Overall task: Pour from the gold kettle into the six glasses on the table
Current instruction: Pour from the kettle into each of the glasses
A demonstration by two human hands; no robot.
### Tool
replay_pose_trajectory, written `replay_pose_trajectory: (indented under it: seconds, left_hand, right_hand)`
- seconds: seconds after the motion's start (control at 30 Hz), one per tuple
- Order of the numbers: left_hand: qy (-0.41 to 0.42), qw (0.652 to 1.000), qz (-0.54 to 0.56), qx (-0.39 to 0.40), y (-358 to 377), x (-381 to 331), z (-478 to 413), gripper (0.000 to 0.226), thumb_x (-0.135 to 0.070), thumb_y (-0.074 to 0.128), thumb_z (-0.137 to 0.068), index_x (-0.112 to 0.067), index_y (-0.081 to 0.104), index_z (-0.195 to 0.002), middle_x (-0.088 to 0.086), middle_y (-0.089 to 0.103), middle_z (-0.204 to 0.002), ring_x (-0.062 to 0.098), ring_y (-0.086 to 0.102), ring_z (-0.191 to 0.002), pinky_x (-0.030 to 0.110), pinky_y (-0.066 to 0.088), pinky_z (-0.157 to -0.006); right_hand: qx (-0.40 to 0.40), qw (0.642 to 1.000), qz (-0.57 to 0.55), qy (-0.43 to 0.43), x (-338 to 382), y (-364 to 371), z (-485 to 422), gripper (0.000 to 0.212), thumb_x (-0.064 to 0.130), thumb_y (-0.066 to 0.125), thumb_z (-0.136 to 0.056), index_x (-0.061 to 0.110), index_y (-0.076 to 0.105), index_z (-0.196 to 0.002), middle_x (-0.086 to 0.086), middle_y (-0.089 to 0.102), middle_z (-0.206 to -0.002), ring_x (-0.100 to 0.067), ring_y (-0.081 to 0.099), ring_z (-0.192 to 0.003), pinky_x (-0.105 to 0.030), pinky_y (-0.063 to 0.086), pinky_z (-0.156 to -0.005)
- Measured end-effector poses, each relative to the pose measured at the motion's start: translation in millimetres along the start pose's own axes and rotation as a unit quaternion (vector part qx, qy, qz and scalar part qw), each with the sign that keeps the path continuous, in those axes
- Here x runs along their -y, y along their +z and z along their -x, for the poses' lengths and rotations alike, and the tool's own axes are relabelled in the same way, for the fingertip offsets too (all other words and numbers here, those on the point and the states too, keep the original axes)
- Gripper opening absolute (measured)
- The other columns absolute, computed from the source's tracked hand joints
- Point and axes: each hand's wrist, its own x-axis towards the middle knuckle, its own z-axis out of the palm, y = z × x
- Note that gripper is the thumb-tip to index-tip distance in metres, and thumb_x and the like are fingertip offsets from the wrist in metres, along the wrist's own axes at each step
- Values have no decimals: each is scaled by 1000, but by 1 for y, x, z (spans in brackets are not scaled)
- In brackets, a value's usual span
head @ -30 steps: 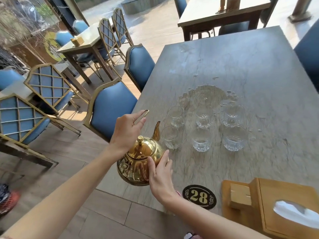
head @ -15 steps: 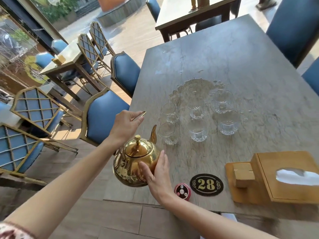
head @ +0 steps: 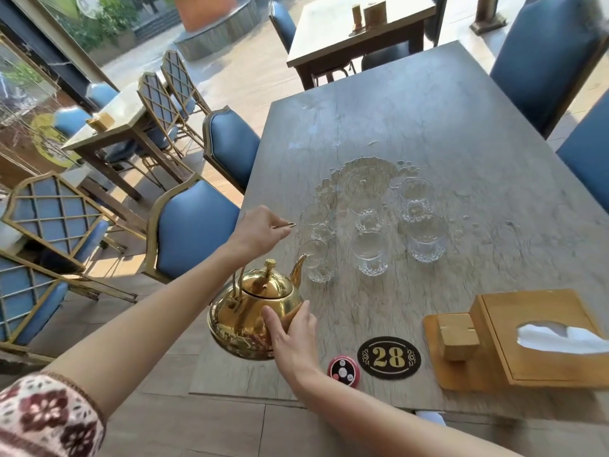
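The left hand (head: 255,230) has its grip clenched on the thin handle (head: 284,225) of the gold kettle (head: 255,311), which hangs just below that grip at the counter's (head: 461,133) near left edge, its base partly past the edge. The right hand (head: 291,334) rests flat against the kettle's belly, fingers loose and grasping nothing, probably to steady the weight and guide the tilt. The spout (head: 298,268), ahead of the left grip, points at the nearest of the six glasses (head: 369,252), which stand in two rows beyond it among spilled water (head: 365,173). That suggests pouring into the near left glass is about to start. Whether the kettle's base touches the counter cannot be told, and how full each glass is remains hard to judge through clear glass.
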Motion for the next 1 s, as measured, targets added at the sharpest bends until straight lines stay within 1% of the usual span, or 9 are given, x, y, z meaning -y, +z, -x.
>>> replay_pose_trajectory:
  seconds: [0.07,0.13,0.27,0.37,0.47,0.6,0.73,0.87,1.0]
  left_hand:
    - [-2,1000,0,13,1,-3,-1,33,-21,61,-91,-2,68,-117,15,73,-104,7,47,-52,18,39,-51]
    - [-7,1000,0,25,1,-6,-2,33,-20,61,-91,-1,68,-117,17,73,-101,6,40,-48,18,35,-47]
    - [-3,999,-20,44,1,-9,-7,33,-20,61,-91,-1,69,-116,16,73,-105,4,41,-50,18,36,-48]
    - [-4,998,-31,52,-1,-8,-10,32,-19,62,-90,1,69,-114,14,73,-107,7,44,-52,22,42,-51]
    - [-9,998,-35,50,-4,-8,-12,31,-18,62,-90,3,70,-112,14,71,-111,10,50,-60,30,50,-64]
    - [-9,998,-35,55,-7,-11,-13,31,-17,61,-91,4,69,-112,14,70,-112,5,46,-57,18,40,-53]
    - [-12,998,-34,55,-10,-11,-13,31,-17,61,-91,4,69,-112,13,69,-116,14,56,-77,25,46,-69]
    - [-8,998,-38,54,-10,-11,-13,31,-18,60,-91,1,69,-114,13,71,-109,6,45,-57,21,40,-57]
    - [-11,998,-37,49,-9,-10,-14,31,-20,61,-91,-1,70,-114,14,72,-103,4,42,-56,24,39,-60]
  right_hand:
    - [-1,1000,-3,4,2,0,0,98,55,51,-96,10,-7,-161,-9,10,-166,-25,10,-156,-41,17,-127]
    - [-1,1000,-6,11,5,0,0,97,55,50,-96,11,-6,-161,-9,15,-162,-24,15,-154,-39,19,-126]
    - [6,999,-20,24,9,1,1,94,55,50,-96,11,-3,-161,-8,23,-154,-25,25,-148,-38,23,-124]
    - [1,999,-16,32,11,3,1,82,55,51,-95,11,16,-155,-7,32,-138,-26,36,-139,-41,31,-121]
    - [-3,999,-14,44,14,4,2,76,56,53,-94,9,27,-148,-10,36,-139,-27,41,-134,-45,35,-118]
    - [-8,999,-12,46,19,5,3,64,56,55,-93,11,37,-134,-9,39,-133,-28,44,-130,-45,38,-115]
    - [-7,999,-16,50,22,8,4,78,59,55,-92,7,31,-144,-10,37,-135,-31,42,-134,-49,36,-117]
    - [-5,999,-17,52,23,8,4,69,57,56,-92,9,36,-138,-9,38,-133,-31,43,-132,-48,36,-117]
    - [-1,999,-18,46,23,8,5,58,57,56,-93,14,39,-128,-7,38,-129,-29,46,-127,-47,37,-116]
